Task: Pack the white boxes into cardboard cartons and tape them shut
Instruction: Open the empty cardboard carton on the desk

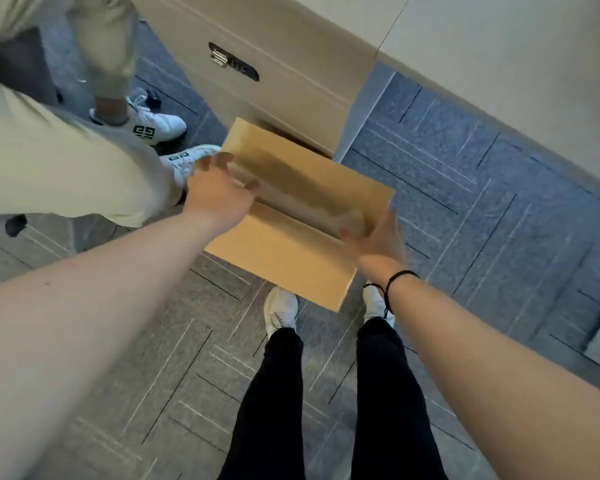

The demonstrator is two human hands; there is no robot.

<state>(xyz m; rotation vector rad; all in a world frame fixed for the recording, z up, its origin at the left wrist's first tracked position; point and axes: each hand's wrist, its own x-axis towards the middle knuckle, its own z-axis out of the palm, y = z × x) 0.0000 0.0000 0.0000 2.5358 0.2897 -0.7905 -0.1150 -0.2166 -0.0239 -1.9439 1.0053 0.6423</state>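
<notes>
A: Cardboard carton [291,220], centre of frame, held above the floor [465,202]. Flaps closed, seam running upper left to lower right.

B: Hands?

A: Left hand [219,192] at the carton's upper-left end, fingers [222,160] laid fairly straight over the edge, pressing. Right hand [374,237] at the lower-right end, fingers curled onto the seam, gripping.

B: Tape visible?

A: Glossy strip along the seam, possibly; blurred, cannot tell. No white boxes in view.

B: Advice for this step?

A: Probably keep both flaps flush and level, press along the seam. Second person's shoes [160,126], upper left, stand close; mind them.
</notes>
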